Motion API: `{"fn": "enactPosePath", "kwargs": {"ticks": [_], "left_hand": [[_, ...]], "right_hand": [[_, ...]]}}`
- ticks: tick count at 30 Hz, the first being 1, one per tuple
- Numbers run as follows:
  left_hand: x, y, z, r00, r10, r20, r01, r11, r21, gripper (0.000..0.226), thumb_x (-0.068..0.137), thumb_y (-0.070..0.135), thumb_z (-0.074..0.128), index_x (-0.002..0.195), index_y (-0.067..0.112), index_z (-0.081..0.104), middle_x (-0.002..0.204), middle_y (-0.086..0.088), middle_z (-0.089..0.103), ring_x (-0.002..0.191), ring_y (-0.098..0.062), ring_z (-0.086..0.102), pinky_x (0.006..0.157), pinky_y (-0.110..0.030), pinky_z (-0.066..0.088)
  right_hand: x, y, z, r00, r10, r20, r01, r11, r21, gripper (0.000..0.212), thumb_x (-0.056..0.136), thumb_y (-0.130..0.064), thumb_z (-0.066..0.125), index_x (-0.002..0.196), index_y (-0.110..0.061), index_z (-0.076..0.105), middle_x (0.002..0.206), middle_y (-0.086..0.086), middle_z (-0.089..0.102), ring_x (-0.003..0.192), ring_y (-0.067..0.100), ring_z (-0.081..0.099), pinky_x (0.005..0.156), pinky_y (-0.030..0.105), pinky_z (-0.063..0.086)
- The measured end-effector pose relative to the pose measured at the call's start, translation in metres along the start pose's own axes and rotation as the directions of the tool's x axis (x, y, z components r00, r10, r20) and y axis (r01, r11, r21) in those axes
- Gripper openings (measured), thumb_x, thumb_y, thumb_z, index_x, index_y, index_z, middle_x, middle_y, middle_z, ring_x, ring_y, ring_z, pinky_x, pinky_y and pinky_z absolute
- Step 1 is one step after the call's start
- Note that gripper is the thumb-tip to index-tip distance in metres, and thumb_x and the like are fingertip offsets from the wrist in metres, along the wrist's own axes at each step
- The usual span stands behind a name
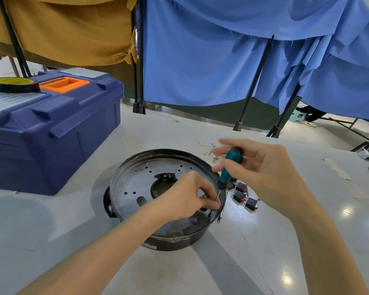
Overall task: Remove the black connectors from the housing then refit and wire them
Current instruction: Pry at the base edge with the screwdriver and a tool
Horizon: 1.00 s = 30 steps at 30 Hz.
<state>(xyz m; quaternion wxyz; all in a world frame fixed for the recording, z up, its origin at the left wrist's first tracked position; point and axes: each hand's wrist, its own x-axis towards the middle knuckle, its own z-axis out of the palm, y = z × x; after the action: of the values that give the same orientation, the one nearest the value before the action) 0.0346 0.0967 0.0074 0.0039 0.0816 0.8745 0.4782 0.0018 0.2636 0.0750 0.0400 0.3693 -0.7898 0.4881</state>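
Item: round black pan-shaped housing (pixel 134 156) with a shiny perforated metal plate (pixel 136 182) set inside it. It stands open side up on the pale grey surface (pixel 73 231), directly before the person and so within reach of both hands. Three small black block connectors with red tabs and metal pins (pixel 240 196) lie loose on the surface just beside the housing's right rim. They are out of the housing, seemingly parked within reach for refitting. Left hand (pixel 188 194): reaches over the plate to its right edge, thumb and fingertips pinched at the lower end of the thin steel shaft, apparently to steady the tip on a fastener. The fastener itself is too small to make out. Right hand (pixel 262 167): fingers curled loosely about the handle of the teal-handled screwdriver (pixel 230 165), which is held tilted with its handle up and to the right; the fingertips are blurred, suggesting a twirling grip. Judged step: driving or loosening a screw near the rim. Also present: a few small brass-coloured terminals (pixel 211 149) scattered beyond the housing, and a large blue plastic toolbox with an orange handle (pixel 51 124) to the left, carrying a black roll of tape with a yellow core (pixel 14 84). Blue cloth drapes (pixel 200 60) hang behind.
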Motion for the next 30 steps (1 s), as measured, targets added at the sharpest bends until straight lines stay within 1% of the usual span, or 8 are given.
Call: {"fn": "enactPosePath", "kwargs": {"ticks": [5,7,12,18,21,24,27,30], "left_hand": [[0.0,0.0,0.002,1.0,-0.012,-0.004,0.012,1.0,0.0,0.003,0.08,0.024,0.076,0.078,0.023,0.075,0.072,0.013,0.068,0.071,0.005,0.06,0.074,-0.015,0.045],[0.001,0.0,0.002,1.0,-0.008,0.004,0.008,1.0,0.004,0.004,0.082,0.023,0.075,0.081,0.019,0.075,0.079,0.007,0.071,0.077,-0.001,0.063,0.081,-0.02,0.048],[0.0,0.0,0.0,1.0,0.01,0.004,-0.01,1.0,0.003,0.005,0.083,0.023,0.074,0.083,0.018,0.075,0.082,0.005,0.072,0.08,-0.006,0.065,0.085,-0.029,0.053],[0.001,0.001,0.002,1.0,0.001,0.015,-0.002,1.0,0.023,0.002,0.083,0.023,0.074,0.082,0.022,0.075,0.081,0.006,0.072,0.081,-0.006,0.065,0.087,-0.029,0.052],[0.001,0.0,0.002,1.0,0.002,0.017,-0.002,1.0,0.011,0.003,0.083,0.023,0.074,0.082,0.021,0.075,0.083,0.005,0.072,0.081,-0.008,0.066,0.086,-0.031,0.054],[0.001,-0.001,0.001,1.0,0.018,0.013,-0.018,1.0,0.014,0.003,0.082,0.024,0.075,0.08,0.022,0.075,0.08,0.006,0.072,0.078,-0.005,0.065,0.081,-0.026,0.054],[0.0,0.0,0.0,1.0,0.018,0.017,-0.018,1.0,0.002,0.005,0.079,0.026,0.077,0.076,0.026,0.073,0.067,0.018,0.068,0.063,0.007,0.06,0.061,-0.008,0.044],[0.001,0.0,0.001,1.0,0.025,0.019,-0.025,1.0,0.011,0.009,0.082,0.027,0.075,0.075,0.031,0.071,0.07,0.017,0.067,0.07,0.009,0.059,0.068,-0.012,0.042]], "right_hand": [[0.001,0.001,0.018,0.935,-0.065,-0.35,-0.038,0.96,-0.279,0.039,0.07,-0.046,0.079,0.078,-0.013,0.062,0.069,-0.002,0.066,0.065,0.018,0.068,0.06,0.035,0.059],[0.003,0.002,0.019,0.934,-0.026,-0.355,-0.077,0.959,-0.274,0.05,0.069,-0.056,0.074,0.076,-0.011,0.056,0.067,0.005,0.064,0.064,0.025,0.067,0.055,0.042,0.056],[0.001,0.007,0.004,0.999,0.009,-0.034,-0.008,1.0,0.017,0.042,0.08,-0.028,0.075,0.12,-0.029,0.064,0.097,-0.013,0.074,0.09,0.006,0.071,0.077,0.018,0.057],[0.005,0.003,0.015,0.944,0.012,-0.329,-0.099,0.963,-0.249,0.049,0.062,-0.059,0.074,0.084,-0.017,0.062,0.076,-0.004,0.071,0.07,0.016,0.07,0.062,0.035,0.06],[0.003,0.002,0.007,0.986,0.025,-0.166,-0.054,0.983,-0.175,0.044,0.068,-0.056,0.072,0.099,-0.024,0.067,0.089,-0.01,0.072,0.081,0.008,0.07,0.073,0.027,0.06],[-0.001,0.004,0.003,0.999,0.013,-0.037,-0.012,1.0,0.015,0.035,0.08,-0.024,0.075,0.114,-0.024,0.067,0.097,-0.012,0.073,0.088,0.005,0.071,0.08,0.021,0.057],[-0.001,0.004,0.01,0.97,-0.023,-0.241,-0.015,0.988,-0.153,0.022,0.074,-0.03,0.079,0.089,-0.022,0.065,0.081,-0.009,0.069,0.073,0.01,0.07,0.067,0.016,0.057],[0.0,0.005,0.019,0.921,0.009,-0.39,-0.136,0.945,-0.299,0.043,0.07,-0.052,0.076,0.075,-0.02,0.048,0.069,-0.003,0.061,0.064,0.017,0.063,0.054,0.023,0.055]]}}
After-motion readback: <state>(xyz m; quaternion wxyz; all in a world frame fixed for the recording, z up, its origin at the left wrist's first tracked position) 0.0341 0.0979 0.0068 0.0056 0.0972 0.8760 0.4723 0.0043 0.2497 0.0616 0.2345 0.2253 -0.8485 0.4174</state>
